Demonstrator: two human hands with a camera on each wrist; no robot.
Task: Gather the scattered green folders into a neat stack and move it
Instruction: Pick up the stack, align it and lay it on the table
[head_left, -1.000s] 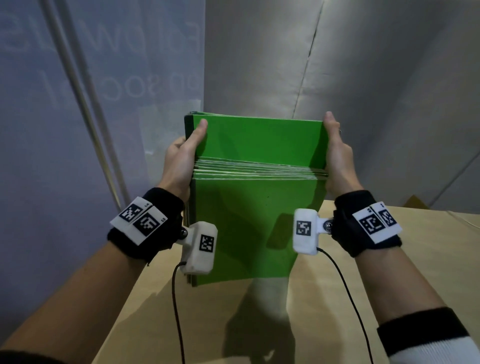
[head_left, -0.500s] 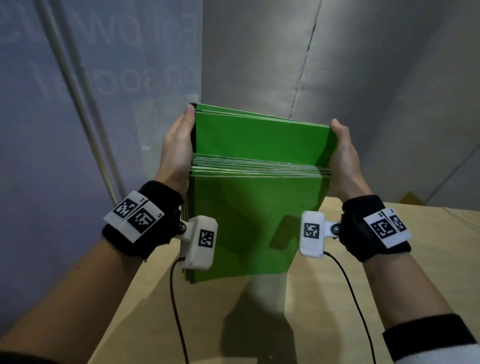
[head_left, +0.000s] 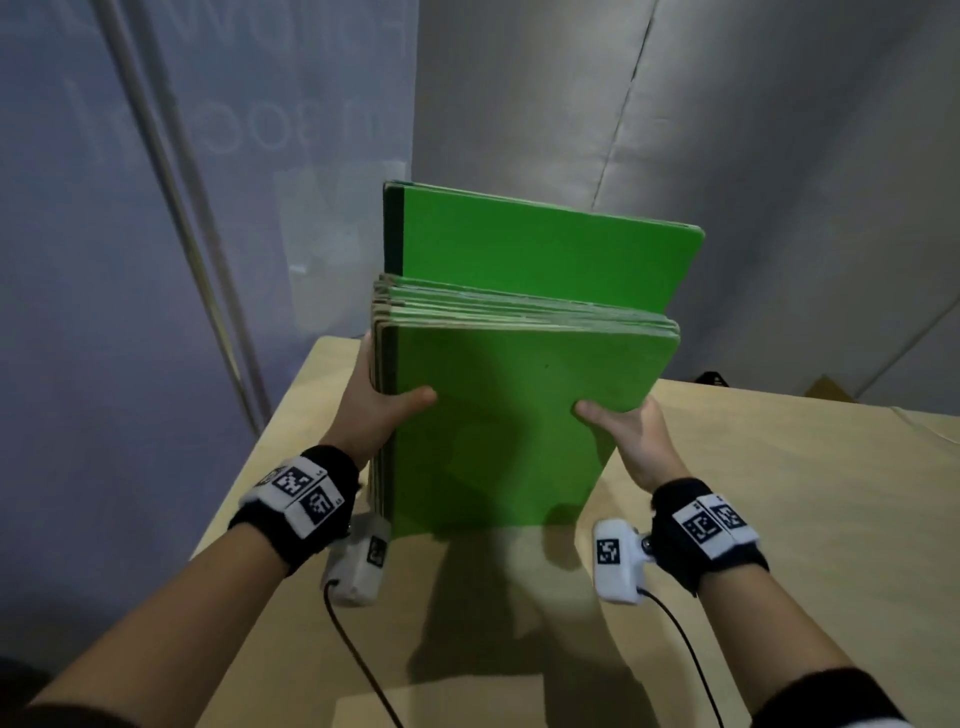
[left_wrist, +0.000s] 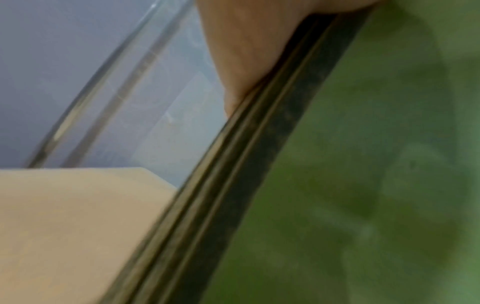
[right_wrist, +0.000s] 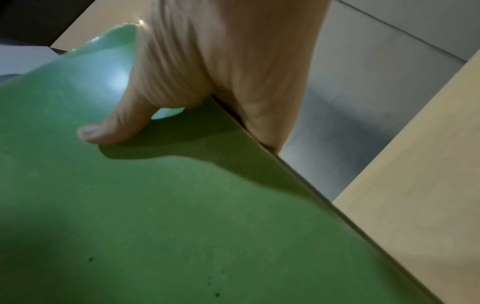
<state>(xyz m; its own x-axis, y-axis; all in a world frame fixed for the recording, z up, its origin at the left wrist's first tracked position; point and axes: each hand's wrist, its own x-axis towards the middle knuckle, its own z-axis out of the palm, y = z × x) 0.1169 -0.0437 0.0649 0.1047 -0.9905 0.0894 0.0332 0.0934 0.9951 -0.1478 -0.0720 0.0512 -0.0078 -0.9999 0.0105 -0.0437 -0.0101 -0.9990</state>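
Note:
A stack of several green folders (head_left: 509, 410) stands on edge on the tan table (head_left: 779, 519), leaning slightly, with one taller folder (head_left: 530, 249) sticking up at the back. My left hand (head_left: 374, 415) grips the stack's left side, thumb on the front cover. My right hand (head_left: 631, 434) grips the right side, thumb across the front cover and fingers hidden behind. The left wrist view shows the folder spines (left_wrist: 233, 185) close up against my left hand (left_wrist: 249, 51). In the right wrist view my thumb (right_wrist: 109, 127) presses the green cover (right_wrist: 182, 226).
The table's left edge (head_left: 260, 467) runs close beside the stack. A bluish panel with metal poles (head_left: 171, 208) stands left, and a grey wall (head_left: 727, 156) is behind. Small dark and brown objects (head_left: 826, 387) sit at the table's far right.
Both hands slid down from the top corners of the stack to its lower sides. The stack now rests lower on the table, and the view has tilted down.

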